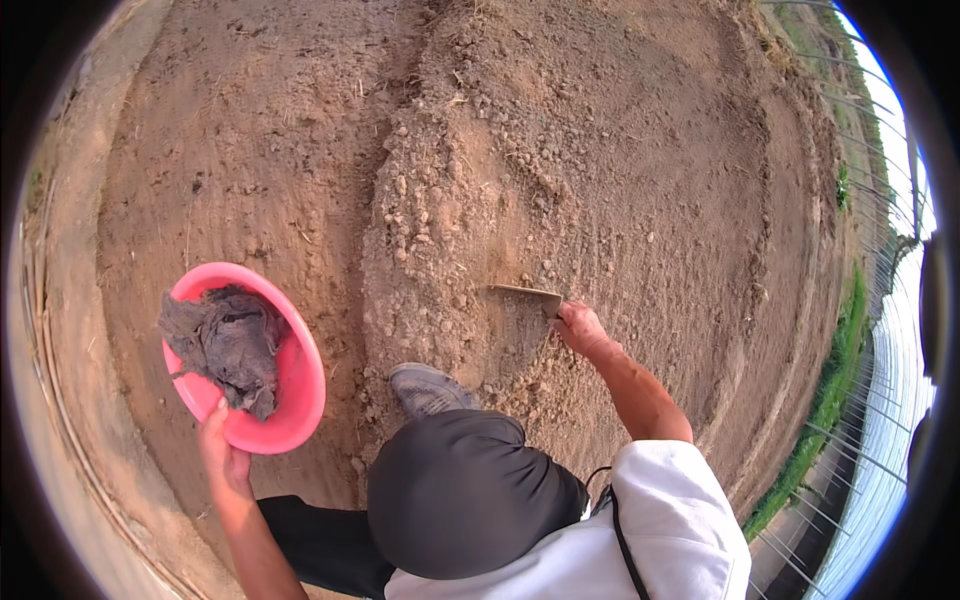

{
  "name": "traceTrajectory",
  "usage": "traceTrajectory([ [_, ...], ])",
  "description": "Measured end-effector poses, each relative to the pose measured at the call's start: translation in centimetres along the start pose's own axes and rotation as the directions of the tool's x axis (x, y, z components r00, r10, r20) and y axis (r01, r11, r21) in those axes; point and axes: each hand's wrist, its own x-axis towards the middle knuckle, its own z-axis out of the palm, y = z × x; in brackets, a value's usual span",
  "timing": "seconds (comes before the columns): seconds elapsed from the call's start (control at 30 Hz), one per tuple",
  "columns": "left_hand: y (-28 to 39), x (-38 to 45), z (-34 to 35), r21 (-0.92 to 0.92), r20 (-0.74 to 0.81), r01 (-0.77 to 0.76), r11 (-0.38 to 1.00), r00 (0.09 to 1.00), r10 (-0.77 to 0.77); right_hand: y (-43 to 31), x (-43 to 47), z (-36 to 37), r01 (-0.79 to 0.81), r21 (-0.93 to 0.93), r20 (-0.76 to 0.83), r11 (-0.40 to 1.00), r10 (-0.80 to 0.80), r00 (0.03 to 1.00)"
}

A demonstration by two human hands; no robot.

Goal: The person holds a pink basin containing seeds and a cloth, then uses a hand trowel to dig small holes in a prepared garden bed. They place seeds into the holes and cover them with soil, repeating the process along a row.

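My left hand [223,450] grips the near rim of a pink plastic basin [304,397], which is tilted and held up at the left. Inside the basin lies a crumpled dark grey cloth [236,345], partly hanging over the left rim. My right hand [583,328] is closed around the handle of a hand trowel or similar flat-bladed tool [529,291]. Its thin blade points left, low over the loose soil [480,300]; whether it touches the soil is hard to tell. Most of the handle is hidden by the fingers.
A long ridge of crumbly soil [427,195] runs up the middle, with a furrow along its left side. My grey shoe [431,388] rests on the ridge near my bent knee. Thin poles [45,360] lie along the left edge. Green grass [825,412] and a ribbed structure stand at the right.
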Motion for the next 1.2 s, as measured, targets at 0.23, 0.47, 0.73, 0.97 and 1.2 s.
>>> traceTrajectory([
  [0.23, 0.4, -0.2, -0.1, -0.002, -0.018, -0.02, 1.0, 1.0, 0.02, 1.6, 2.9, -3.9, -0.057, -0.024, -0.062, 0.998, 0.056, 0.997],
  [0.47, 0.6, 0.1, -0.9, -0.011, -0.002, 0.018, 1.0, 1.0, -0.018, -0.1, 7.4, -8.9, -0.246, 0.036, -0.283, 0.969, 0.246, 0.927],
  [0.73, -0.7, 1.8, -0.8, 0.003, 0.024, 0.027, 1.0, 0.999, -0.027, -4.0, 8.2, -5.1, -0.131, 0.203, -0.034, 0.97, 0.14, 0.99],
  [0.97, -0.5, 1.6, 0.2, 0.008, 0.047, -0.012, 1.0, 0.999, 0.011, -2.5, 10.1, -5.9, -0.19, 0.108, -0.115, 0.976, 0.202, 0.973],
  [1.2, -0.3, 0.8, -1.2, -0.005, 0.042, -0.021, 1.0, 0.999, 0.021, -3.9, 10.0, -5.4, -0.243, 0.205, -0.229, 0.948, 0.288, 0.93],
])
